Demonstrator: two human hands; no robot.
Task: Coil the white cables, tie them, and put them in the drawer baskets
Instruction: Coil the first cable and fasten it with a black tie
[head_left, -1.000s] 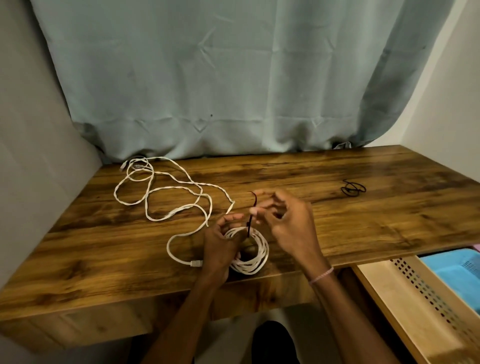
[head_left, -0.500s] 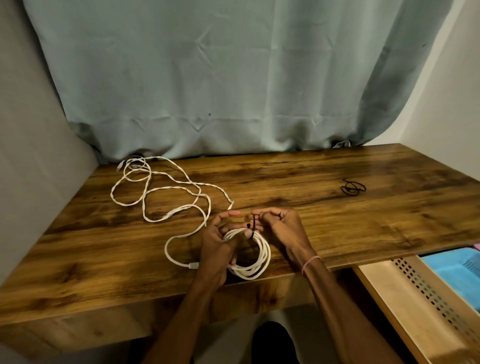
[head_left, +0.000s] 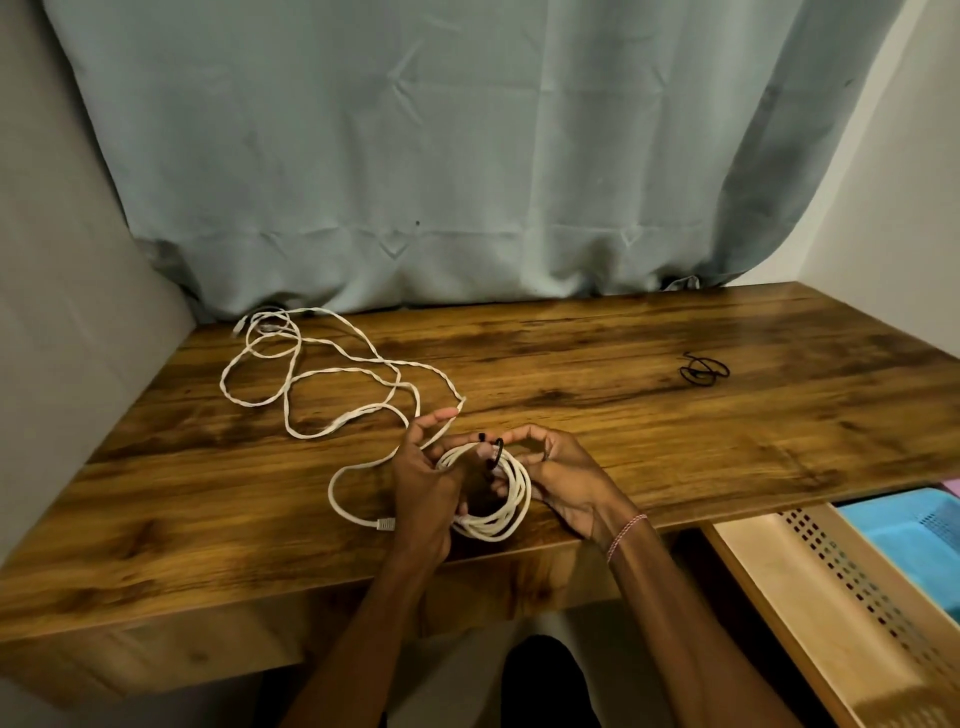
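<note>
Now the left hand (head_left: 426, 483) is gripping the coiled white cable (head_left: 511, 512) at the surface's (head_left: 727, 441) front edge while the right hand (head_left: 566, 478), lower than a second ago, is pinching the black tie (head_left: 497, 453) around it.

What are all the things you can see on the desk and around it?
coiled cable: one, white, desk's front edge, in both hands
black tie: one, black, round the coil's top
loose cable: one tangle, white, desk's left
spare ties: small bunch, black, desk's right
desk: one, brown wood
curtain: one, grey-blue, behind the desk
cream basket: one, open drawer, lower right
blue basket: one, beside it
left hand: holds the coil
right hand: pinches the tie
</note>
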